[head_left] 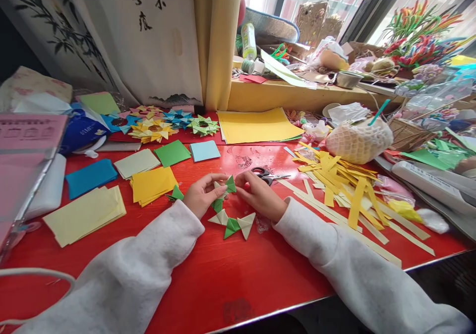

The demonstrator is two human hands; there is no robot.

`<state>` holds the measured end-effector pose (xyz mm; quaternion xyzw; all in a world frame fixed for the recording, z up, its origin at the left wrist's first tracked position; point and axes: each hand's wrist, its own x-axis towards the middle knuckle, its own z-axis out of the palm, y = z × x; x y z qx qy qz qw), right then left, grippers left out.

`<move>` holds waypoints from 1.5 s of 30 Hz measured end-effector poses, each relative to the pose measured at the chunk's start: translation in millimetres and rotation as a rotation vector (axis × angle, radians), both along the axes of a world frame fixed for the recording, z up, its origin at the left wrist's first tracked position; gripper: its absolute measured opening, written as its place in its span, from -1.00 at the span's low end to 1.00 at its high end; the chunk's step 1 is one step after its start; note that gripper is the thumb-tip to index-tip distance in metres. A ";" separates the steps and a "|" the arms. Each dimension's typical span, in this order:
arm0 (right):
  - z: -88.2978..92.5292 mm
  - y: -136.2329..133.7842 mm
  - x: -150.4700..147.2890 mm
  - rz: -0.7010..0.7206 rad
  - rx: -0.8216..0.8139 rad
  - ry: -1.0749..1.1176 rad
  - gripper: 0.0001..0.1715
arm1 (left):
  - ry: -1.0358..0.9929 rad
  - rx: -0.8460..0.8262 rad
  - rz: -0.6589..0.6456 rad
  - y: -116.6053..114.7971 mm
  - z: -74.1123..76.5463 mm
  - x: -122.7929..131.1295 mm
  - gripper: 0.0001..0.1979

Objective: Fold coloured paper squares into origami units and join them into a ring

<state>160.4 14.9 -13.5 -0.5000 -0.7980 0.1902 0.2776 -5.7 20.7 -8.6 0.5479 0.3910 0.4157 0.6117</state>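
Green-and-cream arc of folded-paper points held above glossy red tabletop

The left hand, its wrist in a soft pale-grey fleece sleeve, pinches the arc's upper end between thumb and fingers; the right hand is curled with its fingertips at the topmost green point, though whether they grip it cannot be told; the arc's sharp, crisply creased triangles alternate in colour and curve down between the wrists. A separate green folded-paper piece lies just beside the left wrist; beyond the right hand rest black-handled metal scissors.

To the left are flat rectangular stacks: matte cream paper, deep-yellow paper and blue paper; behind them sit spiky, ring-shaped paper stars, one of them yellow; a broad yellow sheet, slightly curled at its edge, lies near them. To the right, narrow yellow and cream paper strips overlap in a loose tangle; behind them stands a rounded bundle in white mesh netting, a teal straw poking from its top.
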 end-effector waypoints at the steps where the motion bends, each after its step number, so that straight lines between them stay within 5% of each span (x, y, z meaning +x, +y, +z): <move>1: -0.1 0.0 -0.9 0.000 0.012 -0.003 -0.75 | 0.003 0.006 0.006 0.1 0.4 -0.2 -0.72; 4: -2.1 1.9 -4.3 0.003 0.082 -0.074 -0.60 | 0.024 0.025 0.059 0.3 0.7 -0.6 -0.74; 11: -5.8 8.3 -4.9 0.018 0.103 -0.075 -0.81 | 0.007 0.015 0.104 1.8 -2.6 -1.6 -0.76; 19: 6.0 11.3 6.6 0.046 -0.334 0.685 -0.79 | 0.079 -0.027 0.117 0.8 -0.3 -2.3 -0.70; 26: 14.8 12.5 15.6 -0.014 -0.415 0.879 -0.83 | 0.210 0.066 0.035 -0.1 -2.9 -2.1 -0.73; 35: 14.9 9.6 12.8 0.107 -0.601 0.983 -0.80 | 0.068 -0.025 0.045 -0.4 0.2 -1.0 -0.72; 40: 13.3 8.5 11.0 0.061 -0.695 0.955 -0.77 | 0.077 -0.014 0.030 -0.9 0.3 -0.1 -0.70; 45: 13.4 5.2 11.4 0.075 -0.635 0.894 -0.77 | 0.083 0.005 0.031 -1.0 2.2 -0.1 -0.72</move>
